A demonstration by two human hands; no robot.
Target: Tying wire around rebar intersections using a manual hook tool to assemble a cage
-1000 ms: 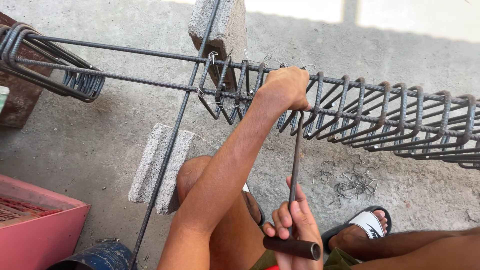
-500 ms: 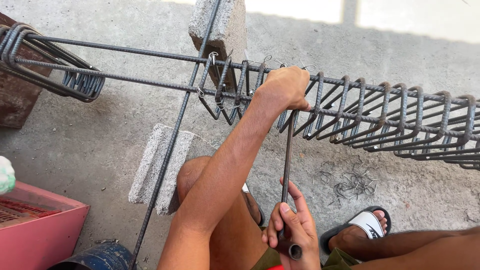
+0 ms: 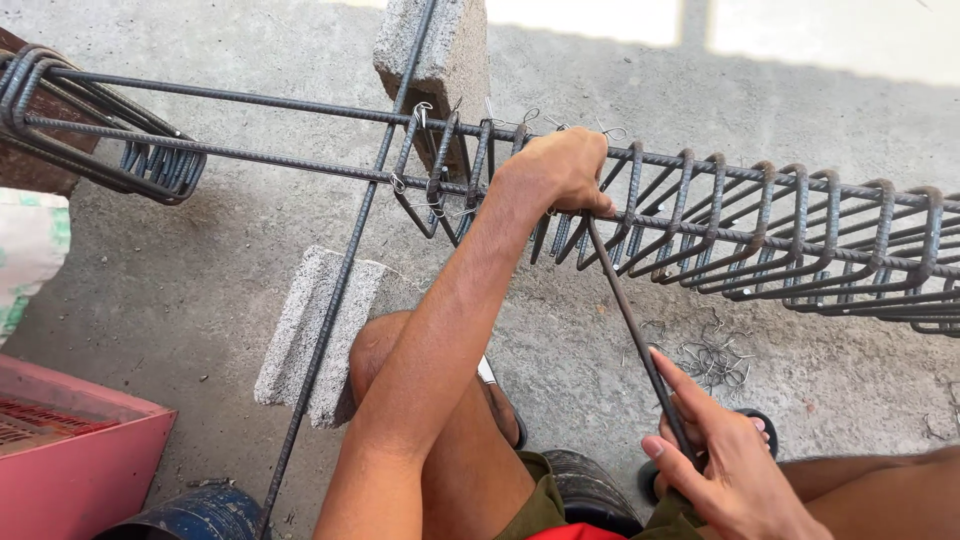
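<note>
- The steel cage (image 3: 700, 225) bars the way across the upper floor, its rings packed close, with only narrow slits between them.
- The left hand (image 3: 560, 170) and the slanting rod (image 3: 630, 310) block the cage's middle.
- Two concrete blocks (image 3: 310, 330) and a long bar (image 3: 340, 290) hem the left side.
- Bare floor (image 3: 200, 270) lies open left of the blocks, and more toward the right edge beneath the cage, near the wire scraps (image 3: 710, 355).

Right hand (image 3: 735, 470): shifted from bottom centre to lower right of the frame. Rod (image 3: 640, 345): upright earlier, now slanting from the left hand (image 3: 562, 170) down to lower right; its thick handle end is out of sight. Sack (image 3: 28, 255): further into view at the left edge.
</note>
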